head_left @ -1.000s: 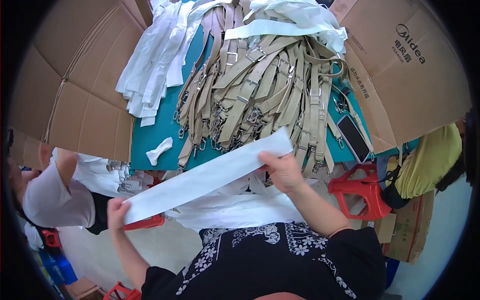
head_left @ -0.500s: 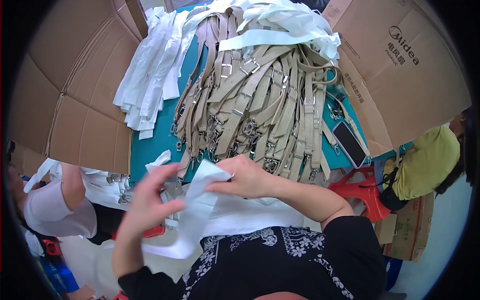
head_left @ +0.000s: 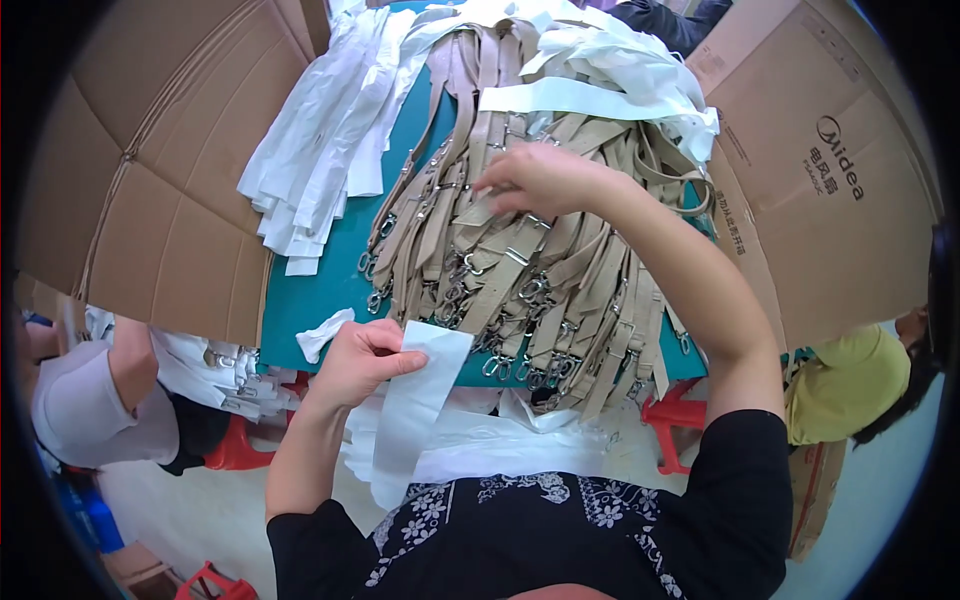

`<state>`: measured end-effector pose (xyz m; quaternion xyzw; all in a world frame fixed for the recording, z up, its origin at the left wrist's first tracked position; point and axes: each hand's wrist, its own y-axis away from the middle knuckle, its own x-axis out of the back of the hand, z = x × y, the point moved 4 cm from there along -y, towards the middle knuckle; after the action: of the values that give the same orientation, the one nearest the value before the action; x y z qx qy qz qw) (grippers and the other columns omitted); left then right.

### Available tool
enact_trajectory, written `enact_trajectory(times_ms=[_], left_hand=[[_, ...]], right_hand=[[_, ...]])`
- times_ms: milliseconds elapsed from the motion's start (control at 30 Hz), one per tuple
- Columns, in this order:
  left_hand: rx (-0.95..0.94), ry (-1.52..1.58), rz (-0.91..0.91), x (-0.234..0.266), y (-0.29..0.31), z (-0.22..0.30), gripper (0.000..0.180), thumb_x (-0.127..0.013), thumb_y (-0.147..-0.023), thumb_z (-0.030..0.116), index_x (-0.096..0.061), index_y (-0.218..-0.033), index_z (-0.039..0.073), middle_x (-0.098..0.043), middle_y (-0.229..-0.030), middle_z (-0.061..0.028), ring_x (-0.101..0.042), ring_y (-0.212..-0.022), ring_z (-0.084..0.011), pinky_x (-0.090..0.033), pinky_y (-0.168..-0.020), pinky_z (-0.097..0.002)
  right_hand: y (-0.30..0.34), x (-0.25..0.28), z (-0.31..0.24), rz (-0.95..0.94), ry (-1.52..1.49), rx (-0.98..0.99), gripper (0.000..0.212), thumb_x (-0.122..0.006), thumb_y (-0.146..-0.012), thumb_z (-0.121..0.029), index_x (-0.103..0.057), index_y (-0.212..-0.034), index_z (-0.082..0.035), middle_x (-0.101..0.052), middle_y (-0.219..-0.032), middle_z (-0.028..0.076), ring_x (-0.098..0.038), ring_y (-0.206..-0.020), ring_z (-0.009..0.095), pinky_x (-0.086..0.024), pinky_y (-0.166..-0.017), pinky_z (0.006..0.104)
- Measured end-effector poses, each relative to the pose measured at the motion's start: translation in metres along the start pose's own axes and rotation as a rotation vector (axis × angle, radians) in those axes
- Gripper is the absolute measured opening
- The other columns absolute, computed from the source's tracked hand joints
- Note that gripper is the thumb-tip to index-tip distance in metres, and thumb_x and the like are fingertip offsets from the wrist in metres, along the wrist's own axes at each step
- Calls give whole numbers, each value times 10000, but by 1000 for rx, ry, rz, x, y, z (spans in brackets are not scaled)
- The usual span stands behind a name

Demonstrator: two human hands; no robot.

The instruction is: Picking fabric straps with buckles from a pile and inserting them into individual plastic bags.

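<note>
My left hand (head_left: 365, 362) is closed near the table's front edge, thumb and fingers pinching the upper end of a long white strip (head_left: 422, 400), which looks like thin paper or plastic. The strip hangs down toward my lap. My right hand (head_left: 540, 182) is stretched over the pile of beige straps (head_left: 500, 270), its fingers apart and slightly bent just over the upper straps; whether they touch one cannot be told. Those straps carry metal buckles and snap hooks, with most hooks lying toward me. Across the pile's far part lies another white strip (head_left: 570, 98).
A stack of white strips (head_left: 320, 150) lies on the green table (head_left: 310, 305) at the left. Cardboard walls stand at left (head_left: 180, 190) and right (head_left: 830, 190). More white material (head_left: 520, 450) rests over my lap. People sit at both sides, near red stools (head_left: 672, 425).
My right hand has let go of the white strip and moved up over the straps. The left hand has taken hold of the strip. The view has shifted slightly.
</note>
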<state>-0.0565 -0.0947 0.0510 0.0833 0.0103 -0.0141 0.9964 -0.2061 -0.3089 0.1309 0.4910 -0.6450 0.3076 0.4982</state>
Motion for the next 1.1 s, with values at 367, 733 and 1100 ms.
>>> enact_trajectory(times_ms=[367,733,1100], left_hand=[[1,65,143,3,10,-18,179,-636,-784,69,-587,-940,-5,-574,-805,-12,-530,-724,-63,-430,-623,-218],[98,126,181,-9,11,-30,189,-571,-836,100,-613,-960,-35,-618,-819,-33,-543,-729,-58,-429,-649,-197],[-94,-19,70,-13,14,-14,167,-680,-705,-17,-666,-872,-14,-629,-808,-64,-553,-659,-79,-436,-569,-207]], right_hand=[[8,9,-18,42,187,182,179,-625,-746,-163,-521,-848,-59,-584,-890,71,-538,-905,266,-437,-752,362],[7,3,-8,-79,185,81,227,-608,-771,-164,-514,-942,-47,-580,-835,72,-551,-842,259,-437,-759,373],[75,29,-110,-60,40,320,223,-562,-822,-201,-543,-1023,-105,-548,-653,47,-551,-560,221,-430,-504,281]])
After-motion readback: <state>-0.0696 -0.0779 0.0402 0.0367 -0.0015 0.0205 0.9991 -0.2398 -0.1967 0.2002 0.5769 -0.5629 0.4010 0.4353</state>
